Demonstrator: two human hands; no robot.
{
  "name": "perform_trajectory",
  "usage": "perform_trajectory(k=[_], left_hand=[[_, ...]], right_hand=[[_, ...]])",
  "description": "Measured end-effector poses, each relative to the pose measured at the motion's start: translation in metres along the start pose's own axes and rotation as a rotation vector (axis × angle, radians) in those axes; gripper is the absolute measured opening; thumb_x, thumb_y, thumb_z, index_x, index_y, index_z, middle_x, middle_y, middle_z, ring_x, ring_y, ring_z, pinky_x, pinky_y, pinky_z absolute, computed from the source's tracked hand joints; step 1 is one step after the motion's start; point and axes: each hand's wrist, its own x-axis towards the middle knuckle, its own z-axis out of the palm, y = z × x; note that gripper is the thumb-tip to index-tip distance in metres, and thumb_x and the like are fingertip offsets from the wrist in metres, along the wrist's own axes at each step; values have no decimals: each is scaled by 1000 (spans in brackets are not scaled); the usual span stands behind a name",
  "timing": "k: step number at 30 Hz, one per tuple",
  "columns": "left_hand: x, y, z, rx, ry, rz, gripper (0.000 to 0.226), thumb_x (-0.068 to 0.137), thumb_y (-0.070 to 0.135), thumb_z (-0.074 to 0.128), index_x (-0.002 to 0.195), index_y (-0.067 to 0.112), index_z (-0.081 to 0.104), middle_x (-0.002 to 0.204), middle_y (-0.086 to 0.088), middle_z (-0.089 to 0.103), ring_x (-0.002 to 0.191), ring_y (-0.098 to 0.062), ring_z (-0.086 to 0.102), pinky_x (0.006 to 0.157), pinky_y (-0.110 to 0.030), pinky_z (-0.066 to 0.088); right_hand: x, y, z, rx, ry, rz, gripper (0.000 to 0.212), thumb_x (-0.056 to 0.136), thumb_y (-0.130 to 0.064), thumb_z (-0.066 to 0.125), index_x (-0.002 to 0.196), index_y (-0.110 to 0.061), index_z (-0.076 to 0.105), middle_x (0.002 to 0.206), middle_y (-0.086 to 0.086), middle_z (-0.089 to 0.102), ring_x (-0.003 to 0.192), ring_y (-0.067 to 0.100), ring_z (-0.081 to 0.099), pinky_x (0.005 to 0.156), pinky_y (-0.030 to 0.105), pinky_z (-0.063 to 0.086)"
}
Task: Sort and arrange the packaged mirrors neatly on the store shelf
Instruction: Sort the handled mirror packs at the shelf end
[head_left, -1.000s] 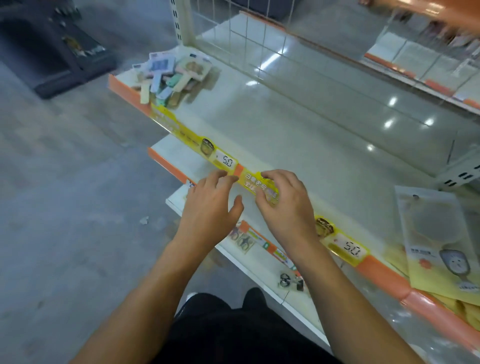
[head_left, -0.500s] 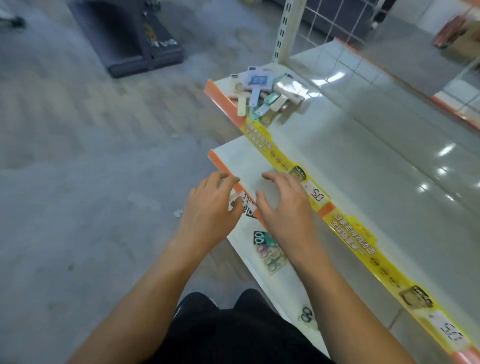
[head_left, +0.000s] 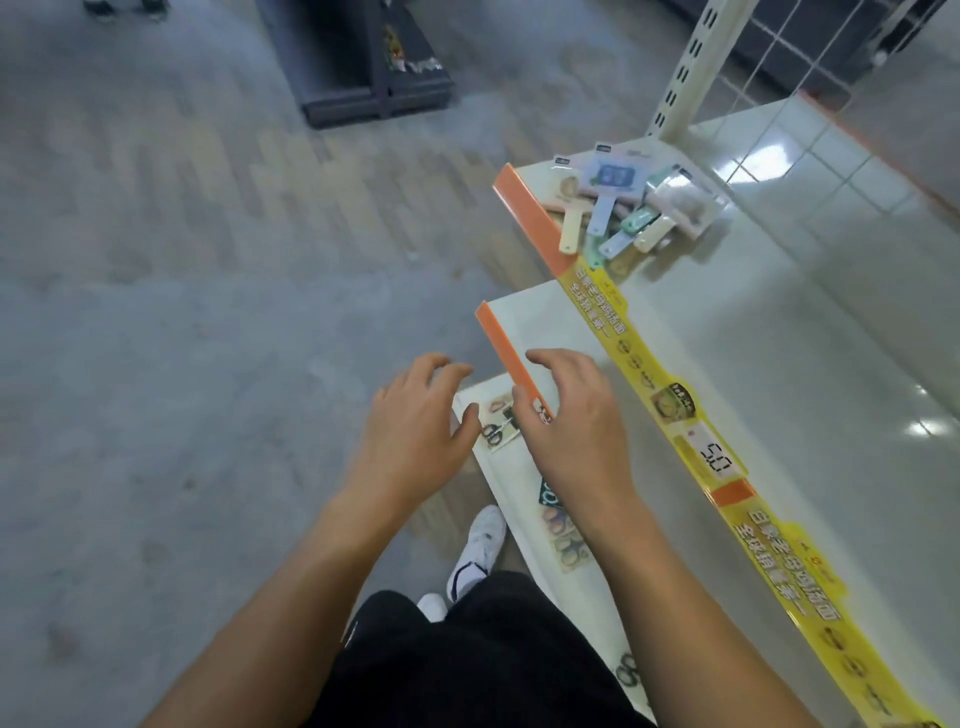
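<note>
Sorting looks barely begun, as we judge it: the mirrors (head_left: 623, 208) lie in a loose heap at the shelf (head_left: 779, 322) corner, upper right of the frame, handles pointing every way, packets overlapping. None stands in a row yet. Our left hand (head_left: 410, 426) and right hand (head_left: 576, 421) hover at centre frame, fingers loosely spread, holding nothing, well apart from the heap. The packets look small, flat, pastel, in clear wrap.
</note>
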Motion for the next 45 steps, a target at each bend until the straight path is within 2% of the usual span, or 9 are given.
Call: perform_trajectory(k=[2, 6, 12, 18, 27, 30, 36, 40, 45], left_hand=[[15, 2, -1, 19, 16, 4, 43, 86, 38, 49, 123, 19, 56, 126, -4, 54, 108, -29, 57, 88, -43, 48], [53, 7, -3, 56, 55, 2, 39, 88, 34, 56, 124, 19, 55, 127, -4, 53, 110, -27, 56, 89, -41, 47], [118, 24, -8, 119, 85, 24, 41, 90, 39, 54, 128, 24, 52, 129, 0, 52, 114, -21, 53, 92, -38, 48], [160, 46, 1, 132, 72, 62, 42, 90, 41, 53, 130, 26, 50, 134, 2, 49, 118, -20, 51, 94, -38, 47], [205, 74, 20, 63, 54, 203, 39, 88, 37, 58, 124, 21, 55, 130, -2, 53, 106, -26, 58, 83, -42, 51], [219, 77, 26, 47, 25, 258, 39, 89, 39, 54, 124, 23, 52, 133, -2, 51, 109, -26, 56, 85, -44, 50], [250, 80, 31, 71, -42, 289, 41, 89, 42, 54, 128, 28, 50, 135, 1, 48, 117, -24, 51, 92, -38, 47], [275, 71, 26, 66, -69, 357, 41, 89, 40, 55, 128, 27, 50, 135, -2, 49, 116, -26, 53, 89, -39, 48], [315, 56, 19, 51, -107, 427, 45, 86, 46, 41, 122, 23, 56, 128, -5, 55, 109, -31, 56, 88, -44, 47]], right_hand=[[16, 2, 2, 4, -15, -15, 35, 88, -32, 59, 122, -23, 59, 122, -6, 57, 115, 19, 52, 92, 32, 44], [59, 7, 3, 29, -16, -40, 33, 90, -30, 60, 122, -23, 59, 120, -8, 58, 115, 16, 50, 91, 16, 33], [126, 9, -7, 11, 61, -85, 31, 90, -30, 61, 120, -23, 60, 120, -6, 59, 110, 16, 51, 89, 30, 44], [165, 30, -21, -8, 116, -73, 33, 86, -27, 62, 118, -21, 61, 118, -3, 60, 107, 21, 55, 91, 39, 48], [187, 64, -42, -64, 133, 48, 34, 89, -36, 63, 121, -25, 60, 129, -3, 55, 118, 17, 50, 95, 36, 47], [193, 71, -48, -86, 145, 96, 33, 90, -33, 62, 121, -25, 59, 129, -4, 56, 119, 15, 47, 97, 34, 45], [207, 77, -49, -121, 197, 167, 29, 89, -31, 63, 118, -29, 60, 128, -4, 56, 119, 18, 47, 95, 37, 46], [222, 72, -36, -170, 227, 225, 29, 89, -33, 62, 118, -27, 60, 131, -3, 54, 121, 19, 47, 95, 36, 46], [249, 63, -22, -185, 264, 294, 33, 88, -32, 61, 118, -21, 63, 126, 0, 56, 112, 23, 50, 93, 41, 47]])
